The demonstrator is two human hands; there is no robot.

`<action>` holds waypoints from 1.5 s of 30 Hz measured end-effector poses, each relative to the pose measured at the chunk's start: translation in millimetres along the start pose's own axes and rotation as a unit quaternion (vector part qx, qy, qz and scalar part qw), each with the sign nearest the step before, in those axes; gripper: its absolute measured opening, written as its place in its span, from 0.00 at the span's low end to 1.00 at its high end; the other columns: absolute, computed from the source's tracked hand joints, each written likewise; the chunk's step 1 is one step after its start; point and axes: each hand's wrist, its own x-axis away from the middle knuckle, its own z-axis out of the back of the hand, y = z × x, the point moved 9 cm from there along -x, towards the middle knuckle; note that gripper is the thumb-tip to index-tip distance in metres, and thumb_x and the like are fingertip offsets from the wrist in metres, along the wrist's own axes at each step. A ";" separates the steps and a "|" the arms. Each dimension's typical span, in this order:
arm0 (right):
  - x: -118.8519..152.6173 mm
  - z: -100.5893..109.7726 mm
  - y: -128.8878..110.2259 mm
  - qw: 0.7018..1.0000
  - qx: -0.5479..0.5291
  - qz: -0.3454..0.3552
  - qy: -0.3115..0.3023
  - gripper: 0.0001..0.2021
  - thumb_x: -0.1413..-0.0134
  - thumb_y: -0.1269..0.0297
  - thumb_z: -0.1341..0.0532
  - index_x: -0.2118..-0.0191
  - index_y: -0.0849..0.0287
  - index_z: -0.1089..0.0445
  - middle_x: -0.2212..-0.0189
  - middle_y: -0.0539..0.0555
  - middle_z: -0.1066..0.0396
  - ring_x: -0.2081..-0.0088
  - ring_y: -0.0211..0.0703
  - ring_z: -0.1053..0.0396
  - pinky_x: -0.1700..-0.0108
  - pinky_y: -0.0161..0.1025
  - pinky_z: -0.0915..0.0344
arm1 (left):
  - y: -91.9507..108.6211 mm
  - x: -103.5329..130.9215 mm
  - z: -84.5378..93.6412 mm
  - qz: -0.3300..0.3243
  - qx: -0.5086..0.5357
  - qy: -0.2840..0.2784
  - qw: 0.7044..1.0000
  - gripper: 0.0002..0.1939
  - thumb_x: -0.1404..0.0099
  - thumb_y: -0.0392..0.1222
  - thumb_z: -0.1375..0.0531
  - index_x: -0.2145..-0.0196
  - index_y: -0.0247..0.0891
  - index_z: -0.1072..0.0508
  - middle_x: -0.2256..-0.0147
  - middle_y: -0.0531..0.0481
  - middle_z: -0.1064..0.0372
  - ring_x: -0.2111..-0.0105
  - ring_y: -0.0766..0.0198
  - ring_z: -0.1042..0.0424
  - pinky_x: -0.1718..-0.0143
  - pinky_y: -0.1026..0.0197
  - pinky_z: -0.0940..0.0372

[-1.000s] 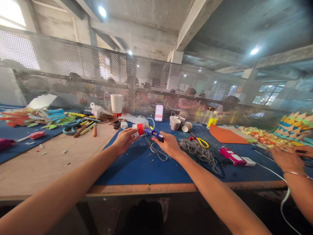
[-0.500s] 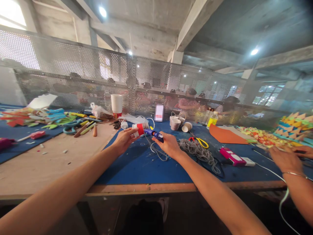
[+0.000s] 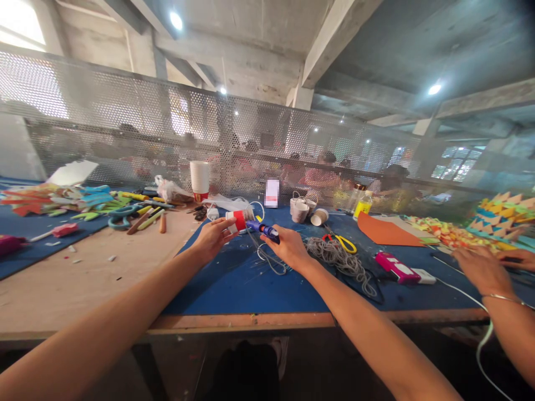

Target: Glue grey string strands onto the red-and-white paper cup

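Note:
Closed around the base of a red-and-white paper cup [image 3: 239,220], my left hand [image 3: 213,239] holds it tilted on its side above the blue mat. Grey cord seems to be wound around the cup's right end. My right hand [image 3: 290,246] grips a blue glue gun [image 3: 262,227], its nozzle pointing left at the corded end. Whether the nozzle touches the cup I cannot tell. A strand of grey cord hangs below the cup, and the tangled grey cord [image 3: 340,256] lies right of my right hand.
Yellow-handled scissors [image 3: 346,244] lie behind the cord. Farther back are cord-covered cups [image 3: 299,210], a phone-like panel [image 3: 272,193] and a cup stack [image 3: 199,178]. A magenta box [image 3: 397,267] sits right, near another person's hand [image 3: 480,270]. Tools and blue scissors [image 3: 121,217] lie left.
My hands, the cup and the glue gun stay almost where they were. The other person's hand at the right has shifted slightly left.

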 end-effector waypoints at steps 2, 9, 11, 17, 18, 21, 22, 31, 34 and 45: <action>-0.1 -0.3 -0.1 1.000 0.000 0.002 -0.001 0.13 0.32 0.50 0.36 0.62 0.54 0.28 0.67 0.52 0.19 0.64 0.46 0.22 0.67 0.36 0.48 | -0.1 -1.0 1.1 -0.001 0.000 0.003 1.000 0.10 0.42 0.31 0.27 0.70 0.36 0.25 0.67 0.49 0.20 0.68 0.63 0.20 0.55 0.59 0.22; -0.2 0.4 -0.7 1.000 0.000 0.001 -0.007 0.13 0.32 0.50 0.36 0.63 0.54 0.28 0.68 0.53 0.20 0.65 0.46 0.23 0.67 0.36 0.48 | 0.7 -0.6 0.8 -0.002 0.000 -0.001 1.000 0.09 0.41 0.31 0.28 0.71 0.37 0.25 0.67 0.50 0.20 0.67 0.63 0.20 0.55 0.58 0.22; -0.1 0.1 -0.9 1.000 0.000 0.001 -0.008 0.13 0.32 0.50 0.36 0.62 0.54 0.28 0.68 0.52 0.20 0.65 0.45 0.23 0.67 0.36 0.48 | 1.4 0.5 0.9 -0.003 0.000 0.004 1.000 0.10 0.42 0.31 0.28 0.72 0.37 0.26 0.68 0.50 0.20 0.68 0.63 0.20 0.55 0.58 0.22; 0.4 -1.7 0.1 1.000 0.006 0.000 -0.014 0.12 0.32 0.51 0.36 0.62 0.54 0.27 0.67 0.52 0.20 0.64 0.46 0.23 0.67 0.36 0.48 | 2.8 0.6 -0.7 -0.005 -0.002 0.000 1.000 0.10 0.43 0.32 0.27 0.71 0.38 0.26 0.67 0.50 0.20 0.67 0.62 0.19 0.54 0.57 0.22; 0.5 -2.1 0.2 1.000 0.007 0.001 -0.015 0.12 0.32 0.51 0.36 0.62 0.53 0.27 0.67 0.52 0.20 0.64 0.46 0.23 0.67 0.36 0.48 | 2.5 0.5 -0.4 -0.003 -0.003 0.001 1.000 0.10 0.43 0.32 0.27 0.71 0.38 0.25 0.67 0.49 0.20 0.67 0.62 0.19 0.54 0.58 0.22; 0.7 -2.9 0.3 1.000 0.006 0.005 -0.016 0.12 0.31 0.51 0.37 0.62 0.53 0.27 0.67 0.52 0.20 0.64 0.46 0.23 0.67 0.36 0.48 | 1.5 0.6 0.4 0.004 -0.002 0.006 1.000 0.09 0.41 0.32 0.29 0.72 0.37 0.26 0.68 0.49 0.20 0.67 0.63 0.20 0.54 0.58 0.23; 0.7 -2.9 0.3 1.000 0.006 0.006 -0.015 0.13 0.31 0.51 0.37 0.63 0.53 0.27 0.67 0.52 0.20 0.64 0.46 0.23 0.67 0.36 0.48 | 1.6 0.8 0.4 0.005 0.000 0.006 1.000 0.09 0.40 0.32 0.29 0.72 0.37 0.26 0.68 0.49 0.20 0.67 0.63 0.20 0.54 0.58 0.23; 0.8 -3.1 0.1 1.000 0.011 0.010 -0.009 0.14 0.31 0.49 0.38 0.63 0.54 0.28 0.67 0.53 0.20 0.64 0.46 0.22 0.67 0.36 0.49 | 2.3 -0.6 0.6 0.000 0.002 0.002 1.000 0.11 0.42 0.32 0.28 0.72 0.38 0.27 0.67 0.49 0.20 0.67 0.62 0.19 0.55 0.58 0.22; 0.9 -2.7 0.3 1.000 0.010 0.010 -0.006 0.14 0.31 0.50 0.37 0.62 0.54 0.28 0.67 0.52 0.20 0.64 0.46 0.22 0.67 0.36 0.49 | 1.2 -1.7 1.4 -0.006 0.000 -0.004 1.000 0.09 0.42 0.32 0.27 0.71 0.37 0.25 0.67 0.49 0.19 0.67 0.62 0.19 0.55 0.58 0.22; 0.8 1.5 0.1 1.000 0.012 0.000 0.002 0.13 0.31 0.51 0.37 0.62 0.55 0.28 0.66 0.53 0.19 0.63 0.46 0.22 0.66 0.36 0.47 | -2.7 -4.8 -1.2 -0.017 -0.035 -0.034 0.999 0.09 0.44 0.36 0.26 0.65 0.36 0.19 0.63 0.46 0.17 0.64 0.61 0.19 0.57 0.61 0.23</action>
